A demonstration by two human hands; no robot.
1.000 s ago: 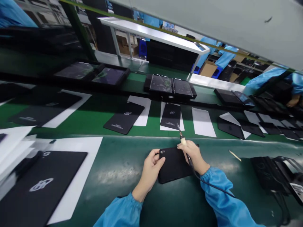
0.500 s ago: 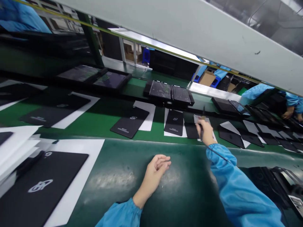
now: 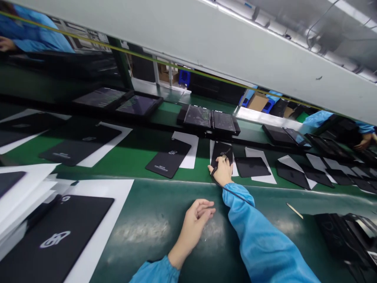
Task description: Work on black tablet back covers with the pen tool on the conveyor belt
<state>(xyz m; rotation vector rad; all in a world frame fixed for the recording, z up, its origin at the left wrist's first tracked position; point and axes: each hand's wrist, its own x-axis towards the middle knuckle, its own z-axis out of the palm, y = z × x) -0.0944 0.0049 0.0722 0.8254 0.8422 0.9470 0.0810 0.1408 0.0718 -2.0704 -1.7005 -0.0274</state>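
Note:
My right hand [image 3: 222,171] is closed around a slim corded tool [image 3: 224,156] with a thin dark tip. Its cable runs back along my blue sleeve. Hand and tool are over a black tablet-shaped panel [image 3: 218,147], which lies on white paper and is partly hidden by my fingers. Just to the right, another black panel [image 3: 253,167] lies crosswise on its own white sheet. My left hand [image 3: 196,222] is over the bare green bench surface [image 3: 147,232], its fingers loosely bent and holding nothing. Left of my right hand is a black panel [image 3: 169,157] with a white logo.
A large black panel [image 3: 55,239] lies on white paper at the near left, beside stacked sheets [image 3: 23,200]. Black trays with screens [image 3: 197,116] line the raised ledge behind. A thin pale stick [image 3: 294,210] and black equipment [image 3: 335,236] are at right. A white beam [image 3: 188,39] crosses overhead.
My right hand has moved left with the corded tool, from the crosswise black panel to the panel beside it. My left hand has barely moved. The pale stick has come into sight.

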